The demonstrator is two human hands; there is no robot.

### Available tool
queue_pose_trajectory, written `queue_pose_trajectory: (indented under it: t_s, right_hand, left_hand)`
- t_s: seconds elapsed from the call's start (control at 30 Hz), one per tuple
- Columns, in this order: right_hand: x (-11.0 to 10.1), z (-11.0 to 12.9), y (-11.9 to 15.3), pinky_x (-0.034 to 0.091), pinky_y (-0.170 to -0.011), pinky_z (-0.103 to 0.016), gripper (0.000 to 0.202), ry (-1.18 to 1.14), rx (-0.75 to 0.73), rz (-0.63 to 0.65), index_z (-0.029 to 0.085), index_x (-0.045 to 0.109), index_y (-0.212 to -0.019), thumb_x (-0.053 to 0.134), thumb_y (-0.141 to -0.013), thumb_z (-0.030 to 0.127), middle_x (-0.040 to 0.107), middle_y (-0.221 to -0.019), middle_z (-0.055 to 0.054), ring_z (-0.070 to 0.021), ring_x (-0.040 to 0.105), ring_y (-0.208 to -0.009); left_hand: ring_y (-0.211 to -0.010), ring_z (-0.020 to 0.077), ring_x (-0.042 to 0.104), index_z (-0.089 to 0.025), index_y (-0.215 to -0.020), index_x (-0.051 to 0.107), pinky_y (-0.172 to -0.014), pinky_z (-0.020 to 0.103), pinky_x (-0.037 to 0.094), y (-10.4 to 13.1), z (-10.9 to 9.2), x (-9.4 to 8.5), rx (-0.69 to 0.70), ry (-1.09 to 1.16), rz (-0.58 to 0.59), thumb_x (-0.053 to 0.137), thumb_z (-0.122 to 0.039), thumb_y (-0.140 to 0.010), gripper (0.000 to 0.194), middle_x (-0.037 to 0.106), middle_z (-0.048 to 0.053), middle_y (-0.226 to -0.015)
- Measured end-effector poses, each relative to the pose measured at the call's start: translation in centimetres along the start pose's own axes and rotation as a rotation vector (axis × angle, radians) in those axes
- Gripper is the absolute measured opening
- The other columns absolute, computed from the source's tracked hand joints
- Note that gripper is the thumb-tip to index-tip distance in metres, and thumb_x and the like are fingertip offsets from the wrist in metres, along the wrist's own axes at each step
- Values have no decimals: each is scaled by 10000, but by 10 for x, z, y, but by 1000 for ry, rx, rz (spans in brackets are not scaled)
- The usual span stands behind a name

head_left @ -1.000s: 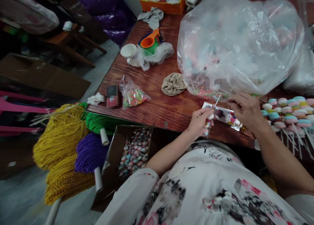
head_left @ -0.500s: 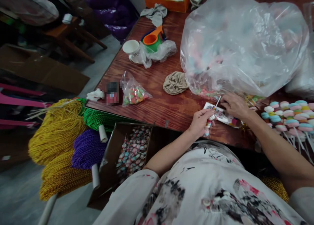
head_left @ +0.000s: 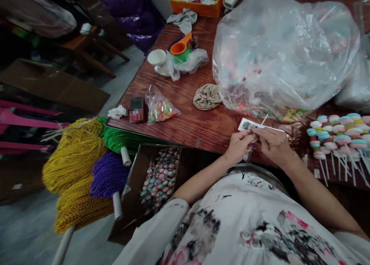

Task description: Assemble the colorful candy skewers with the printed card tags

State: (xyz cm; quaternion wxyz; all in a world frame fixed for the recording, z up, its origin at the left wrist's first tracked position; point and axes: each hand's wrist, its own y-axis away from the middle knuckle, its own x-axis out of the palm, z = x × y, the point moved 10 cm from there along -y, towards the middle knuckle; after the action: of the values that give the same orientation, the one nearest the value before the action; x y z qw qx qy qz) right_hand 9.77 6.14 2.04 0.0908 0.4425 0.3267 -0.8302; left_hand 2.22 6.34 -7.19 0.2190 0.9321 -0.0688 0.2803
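At the table's front edge, my left hand [head_left: 238, 146] is closed around a wrapped candy stick [head_left: 248, 151], mostly hidden by the fingers. Its white stem [head_left: 264, 119] points up and away. My right hand [head_left: 273, 143] pinches at the same spot, fingertips meeting those of my left hand; what they grip there is too small to make out. Just beyond the hands lies a white printed packet [head_left: 245, 124]. Gold-brown ties [head_left: 297, 135] are right of my right hand. More candy sticks [head_left: 343, 134] are piled at the right.
A large clear bag [head_left: 286, 56] fills the back of the table. A beige cloth bundle [head_left: 207, 97], a small candy bag [head_left: 161, 108], a cup [head_left: 157, 57] and an orange tray [head_left: 198, 4] stand leftward. Below are a carton of candies [head_left: 158, 176] and yellow cords [head_left: 75, 157].
My right hand has moved down and toward my body, from over the packet to meet my left hand's fingertips. The view has shifted slightly.
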Motion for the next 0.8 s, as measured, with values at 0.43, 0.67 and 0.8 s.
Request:
queue_pose_trajectory:
  t_s: [0.43, 0.67, 0.8]
  right_hand:
    - [-30, -16, 14, 525, -665, -292, 92, -162, 222, -160, 226, 646, -914, 585, -865, 178, 716, -789, -19, -162, 674, -706]
    - [-34, -9, 11, 515, -714, -330, 125, -154, 148, -123, 226, 646, -877, 549, -866, 148, 672, -807, -45, -177, 639, -755]
    - [-27, -18, 16, 498, -701, -331, 91, -207, 229, -93, 231, 645, -823, 571, -855, 189, 663, -780, -36, -178, 619, -739]
  left_hand:
    - [-558, 52, 454, -148, -718, 670, -545, 184, 414, -1, -18, 0, 137, -221, -17, 706, -444, -745, 299, 540, -28, -641]
    - [-702, 91, 503, -163, -735, 711, -656, 194, 444, 2, -25, 10, 264, -435, 55, 687, -391, -791, 236, 578, 3, -724]
    - [-664, 93, 521, -161, -762, 695, -636, 205, 454, 1, -20, 9, 221, -435, 63, 663, -417, -802, 261, 593, 1, -707]
